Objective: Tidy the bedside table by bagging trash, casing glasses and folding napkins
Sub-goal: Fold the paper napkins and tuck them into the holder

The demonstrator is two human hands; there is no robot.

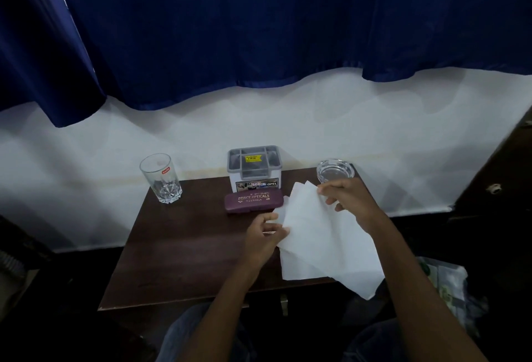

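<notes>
Both hands, the left hand (266,235) and right hand (347,197), pinched the white napkins (322,240) mid-frame with closed fingers; folding was underway; next, probably, matching the edges.

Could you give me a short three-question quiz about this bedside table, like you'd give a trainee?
1. True or false: the glasses case lies shut in front of the grey organiser box.
2. Which hand grips the napkin's far corner: A) left hand or B) right hand?
3. Fill in: the drinking glass stands at the table's far ____ corner.

Key: 1 true. 2 B; both hands hold the white napkin. 3 left; the glass ashtray is at the far right.
</notes>
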